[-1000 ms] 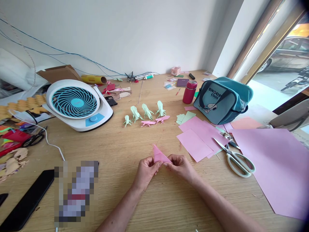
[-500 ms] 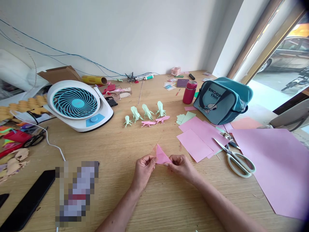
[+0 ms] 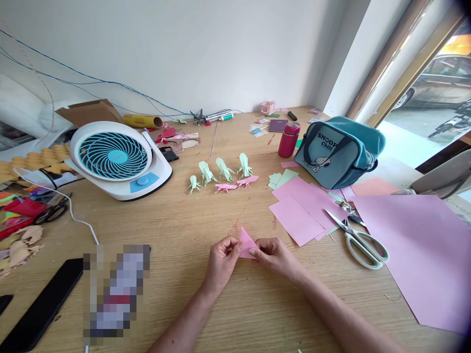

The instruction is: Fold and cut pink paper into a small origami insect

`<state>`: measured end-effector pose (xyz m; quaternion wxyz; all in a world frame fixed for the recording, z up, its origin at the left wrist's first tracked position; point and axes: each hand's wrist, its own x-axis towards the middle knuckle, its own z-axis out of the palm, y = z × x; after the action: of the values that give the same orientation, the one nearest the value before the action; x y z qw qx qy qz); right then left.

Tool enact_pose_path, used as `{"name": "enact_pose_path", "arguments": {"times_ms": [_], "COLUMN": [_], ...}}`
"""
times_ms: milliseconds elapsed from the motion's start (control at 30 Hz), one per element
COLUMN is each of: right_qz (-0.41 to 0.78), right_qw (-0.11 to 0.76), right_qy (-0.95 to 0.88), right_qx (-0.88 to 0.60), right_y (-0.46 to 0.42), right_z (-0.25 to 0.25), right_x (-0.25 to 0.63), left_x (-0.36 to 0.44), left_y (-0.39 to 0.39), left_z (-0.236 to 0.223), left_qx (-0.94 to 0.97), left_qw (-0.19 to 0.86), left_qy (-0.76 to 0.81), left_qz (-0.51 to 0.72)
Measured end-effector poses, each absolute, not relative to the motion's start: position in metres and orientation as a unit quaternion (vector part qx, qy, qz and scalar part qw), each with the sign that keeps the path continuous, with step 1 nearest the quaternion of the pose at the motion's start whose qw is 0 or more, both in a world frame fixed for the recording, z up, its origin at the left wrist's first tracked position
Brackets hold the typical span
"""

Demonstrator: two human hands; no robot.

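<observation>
Grip of the left hand [image 3: 222,257] was clamped on the left side of a folded pink paper [image 3: 248,243] over the desk [image 3: 176,225], with the right hand [image 3: 274,255] pinching its right side between thumb and fingers. Beyond the folded pink paper stood four green paper figures [image 3: 224,170] and two pink figures [image 3: 248,182]. To its right lay pink sheets [image 3: 297,221] and scissors [image 3: 348,230]; a fan [image 3: 118,156] stood to its far left, a blue bag [image 3: 333,157] to its far right.
</observation>
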<state>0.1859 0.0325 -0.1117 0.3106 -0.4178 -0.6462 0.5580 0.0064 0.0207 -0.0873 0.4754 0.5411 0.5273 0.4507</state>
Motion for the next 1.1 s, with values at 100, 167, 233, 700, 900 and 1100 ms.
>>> {"name": "enact_pose_path", "arguments": {"times_ms": [100,167,233,700,900,1100], "right_qz": [0.559,0.555,0.550,0.497,0.499,0.501], "right_qw": [0.304,0.295,0.288,0.253,0.248,0.263], "right_qy": [-0.646,-0.654,-0.664,-0.721,-0.722,-0.697], "right_qx": [-0.421,-0.420,-0.416,-0.411,-0.410,-0.442], "right_y": [0.032,0.032,0.031,0.028,0.027,0.028], "right_z": [-0.111,-0.109,-0.107,-0.101,-0.100,-0.103], "right_x": [0.186,0.185,0.186,0.186,0.187,0.183], "left_x": [0.005,0.005,0.004,0.003,0.004,0.005], "left_y": [0.021,0.021,0.021,0.022,0.023,0.022], "left_z": [-0.092,-0.096,-0.099,-0.096,-0.092,-0.093], "left_qx": [0.536,0.530,0.522,0.477,0.460,0.517], "left_qw": [0.486,0.488,0.484,0.481,0.505,0.517], "left_qy": [0.524,0.524,0.526,0.530,0.525,0.502], "left_qz": [0.450,0.455,0.465,0.510,0.508,0.462]}}
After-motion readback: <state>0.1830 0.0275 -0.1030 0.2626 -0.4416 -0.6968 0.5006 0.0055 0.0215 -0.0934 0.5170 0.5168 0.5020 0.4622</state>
